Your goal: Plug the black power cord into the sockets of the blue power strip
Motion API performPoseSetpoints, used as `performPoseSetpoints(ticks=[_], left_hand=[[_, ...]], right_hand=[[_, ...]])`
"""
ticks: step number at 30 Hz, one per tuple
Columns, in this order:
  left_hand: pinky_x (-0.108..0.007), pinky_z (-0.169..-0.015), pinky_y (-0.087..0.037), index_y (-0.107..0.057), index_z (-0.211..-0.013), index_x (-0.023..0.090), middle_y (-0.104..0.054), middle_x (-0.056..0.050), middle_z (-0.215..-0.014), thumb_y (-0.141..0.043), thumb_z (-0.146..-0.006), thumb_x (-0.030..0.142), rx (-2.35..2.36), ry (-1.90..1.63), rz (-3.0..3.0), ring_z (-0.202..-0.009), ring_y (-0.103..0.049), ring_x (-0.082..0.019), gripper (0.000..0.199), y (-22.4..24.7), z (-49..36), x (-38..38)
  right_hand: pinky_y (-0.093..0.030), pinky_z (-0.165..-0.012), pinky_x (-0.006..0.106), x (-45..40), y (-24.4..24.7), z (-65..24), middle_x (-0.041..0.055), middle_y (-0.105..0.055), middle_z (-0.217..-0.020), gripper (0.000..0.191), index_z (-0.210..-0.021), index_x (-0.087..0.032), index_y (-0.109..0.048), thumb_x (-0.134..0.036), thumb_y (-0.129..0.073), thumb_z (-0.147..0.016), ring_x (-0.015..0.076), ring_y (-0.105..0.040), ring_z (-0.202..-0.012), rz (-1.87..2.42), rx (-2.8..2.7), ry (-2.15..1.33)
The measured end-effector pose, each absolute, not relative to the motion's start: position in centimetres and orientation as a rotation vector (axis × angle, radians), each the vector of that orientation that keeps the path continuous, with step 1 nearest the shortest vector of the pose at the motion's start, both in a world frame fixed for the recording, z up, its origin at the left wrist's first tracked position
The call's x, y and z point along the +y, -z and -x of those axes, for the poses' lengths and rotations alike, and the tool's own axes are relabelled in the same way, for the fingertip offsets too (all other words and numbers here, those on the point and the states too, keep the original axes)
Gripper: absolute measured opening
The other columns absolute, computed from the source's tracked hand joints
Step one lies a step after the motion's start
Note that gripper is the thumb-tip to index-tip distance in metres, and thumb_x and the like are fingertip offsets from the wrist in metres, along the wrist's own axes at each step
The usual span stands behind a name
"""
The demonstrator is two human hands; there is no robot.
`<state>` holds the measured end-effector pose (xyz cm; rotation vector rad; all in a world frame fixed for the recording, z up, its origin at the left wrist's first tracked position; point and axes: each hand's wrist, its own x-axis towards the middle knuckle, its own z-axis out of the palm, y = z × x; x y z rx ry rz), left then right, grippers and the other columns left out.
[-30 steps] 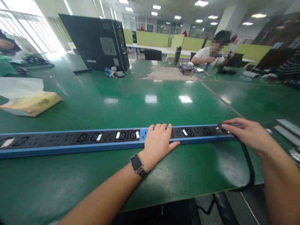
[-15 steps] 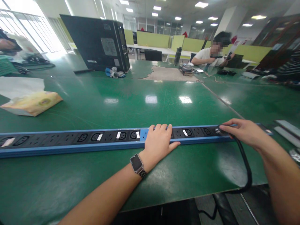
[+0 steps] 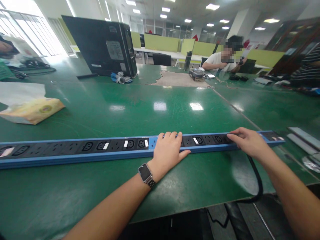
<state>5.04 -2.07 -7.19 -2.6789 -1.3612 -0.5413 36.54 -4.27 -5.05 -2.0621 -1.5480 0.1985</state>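
A long blue-and-black power strip with rows of sockets and a few white stickers lies across the green table. My left hand, with a watch at the wrist, grips its middle: fingers bent over the far edge, thumb on the near side. Toward the strip's right end, my right hand is closed in a pinch around a black plug, mostly hidden under the fingers and low over the sockets. Whether the plug is seated in a socket I cannot tell. From it a thick black cable bends down to the table's front edge.
A tissue pack lies at left. Farther back stand a black computer case and gloves. A person sits across the table. Metal pieces lie at right.
My right hand has brought the plug down against the strip; its prongs, visible before, are now hidden. The left hand keeps its place on the strip. The view has shifted slightly.
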Motion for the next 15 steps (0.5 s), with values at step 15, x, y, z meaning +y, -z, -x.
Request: performPoseSetpoints(ticks=[15], left_hand=[[-0.043, -0.091, -0.038, -0.052, -0.129, 0.014, -0.063, -0.012, -0.115, -0.056, -0.083, 0.062, -1.350, 0.546, 2.665, -0.106, -0.055, -0.029, 0.066, 7.3, -5.1, -2.0]], right_hand=[[-0.046, -0.052, 0.038, -7.5, -0.2, -37.6, 0.0124, -0.071, -0.080, 0.062, -0.118, -0.019, -0.063, -0.066, -0.040, -0.085, 0.0271, -0.064, -0.063, 1.887, -1.219, 0.380]])
